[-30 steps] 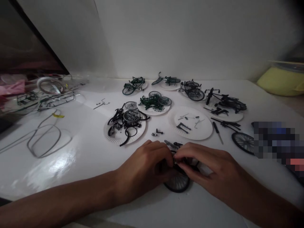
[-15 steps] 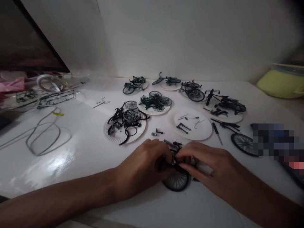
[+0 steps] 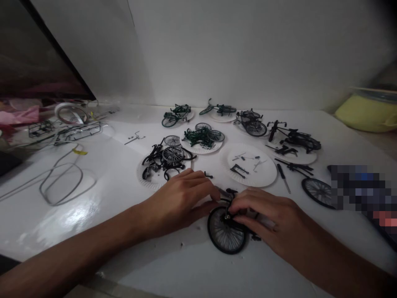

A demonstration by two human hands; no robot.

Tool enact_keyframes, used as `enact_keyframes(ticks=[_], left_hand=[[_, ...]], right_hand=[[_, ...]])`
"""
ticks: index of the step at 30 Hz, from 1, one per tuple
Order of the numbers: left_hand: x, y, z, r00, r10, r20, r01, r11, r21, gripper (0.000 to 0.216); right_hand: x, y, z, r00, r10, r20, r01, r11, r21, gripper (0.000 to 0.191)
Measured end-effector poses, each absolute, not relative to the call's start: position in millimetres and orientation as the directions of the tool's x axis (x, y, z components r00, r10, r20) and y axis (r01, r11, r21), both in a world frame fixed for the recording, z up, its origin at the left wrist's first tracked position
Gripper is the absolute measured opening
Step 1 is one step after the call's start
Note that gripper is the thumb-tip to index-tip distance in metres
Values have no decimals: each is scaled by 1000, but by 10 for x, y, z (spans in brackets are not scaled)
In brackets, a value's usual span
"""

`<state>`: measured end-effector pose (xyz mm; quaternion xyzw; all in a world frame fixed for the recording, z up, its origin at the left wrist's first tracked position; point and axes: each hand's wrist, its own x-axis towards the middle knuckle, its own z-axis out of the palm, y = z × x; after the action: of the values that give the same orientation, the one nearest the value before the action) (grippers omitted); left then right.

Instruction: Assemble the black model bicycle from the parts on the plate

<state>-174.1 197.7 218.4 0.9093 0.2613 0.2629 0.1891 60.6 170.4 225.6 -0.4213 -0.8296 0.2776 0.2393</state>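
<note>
A small black model bicycle (image 3: 228,231) is on the white table, its spoked wheel facing me. My right hand (image 3: 266,211) pinches its frame between thumb and fingers, just right of the wheel hub. Beside the top of the wheel is my left hand (image 3: 189,196), thumb and forefinger drawn together by a grey part of the bicycle. What those fingertips hold, if anything, is hidden. Behind the left hand, a small black part (image 3: 208,175) is partly covered. A paper plate (image 3: 266,176) beyond the hands carries a black fork-shaped part (image 3: 238,170) and small metal bits.
A screwdriver (image 3: 283,178) and a loose wheel (image 3: 319,191) lie right. Paper plates with black bicycle parts (image 3: 173,153) and green bicycle parts (image 3: 201,136) stand beyond. A cable (image 3: 62,203), tape roll (image 3: 71,114) and monitor (image 3: 37,54) are left; a yellow container (image 3: 366,111) is right.
My left hand has moved up and left from the wheel hub, uncovering the wheel. My right hand keeps its pinch on the bicycle. The view has shifted slightly.
</note>
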Motion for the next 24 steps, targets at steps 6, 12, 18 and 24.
enact_keyframes(ticks=[6, 12, 18, 24], left_hand=[[-1627, 2113, 2184, 870, 380, 314, 296, -913, 282, 18], [-1585, 2193, 2132, 908, 292, 300, 226, -945, 235, 19], [-1563, 2210, 2057, 903, 257, 344, 188, -957, 221, 17], [-1562, 2217, 2091, 912, 245, 330, 174, -957, 230, 11]], right_hand=[[617, 1707, 2205, -547, 820, 171, 548, 505, -667, 14], [618, 1713, 2202, -552, 816, 170, 518, 496, -697, 16], [640, 1724, 2174, -555, 807, 204, 490, 515, -704, 16], [650, 1762, 2198, -572, 792, 215, 482, 536, -693, 17]])
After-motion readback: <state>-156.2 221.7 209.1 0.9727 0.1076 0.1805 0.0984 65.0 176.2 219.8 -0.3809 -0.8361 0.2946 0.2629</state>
